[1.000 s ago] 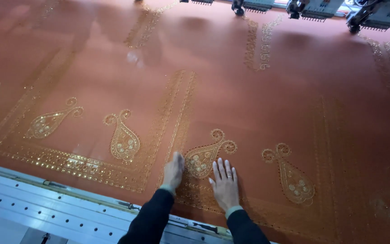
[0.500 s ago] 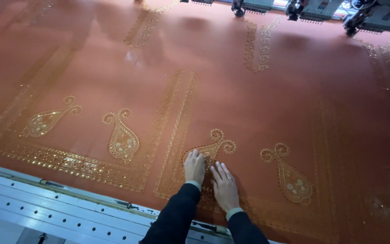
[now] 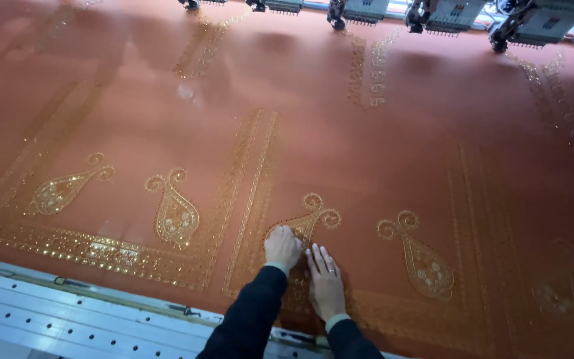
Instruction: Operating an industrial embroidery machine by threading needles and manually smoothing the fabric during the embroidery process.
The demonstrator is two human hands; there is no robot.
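Nearest: pale metal frame rail (image 3: pixel 68 312) w/ rows of small holes, along the near edge of the rust-red fabric (image 3: pixel 367 159). Two dark sleeves come up over it.

Landmark = the paisley motif under the hands (image 3: pixel 310 223), gold beadwork w/ a curled top.

Left hand (image 3: pixel 282 247): sits on the lower body of that motif, fingers curled in & bunched together, tips down on the cloth. Looks like pinching or pressing at the beads, but can't tell if anything is actually clamped between the tips.

Right hand (image 3: pixel 325 282): just right of and below the left hand, almost touching it. Lies flat on the fabric, palm down, fingers straight & slightly apart, ring on one finger. Holding nothing, only pressing the cloth.

Left of the motif: a vertical gold border band (image 3: pixel 250 193), then two more paisleys (image 3: pixel 174 213) and (image 3: pixel 61 189). Right of it: another paisley (image 3: pixel 423 262), then a second border band (image 3: pixel 473 226).

Far side, well beyond the motif: row of embroidery machine heads (image 3: pixel 446 13) along the top edge, above more gold stitching.

Handling (my guess): fabric is stretched taut, thin, soft, a bit glossy, so gives under pressure. Beadwork prob. fragile, snags easily. Best pressed flat beside the motif, beads taken by fingertips only.
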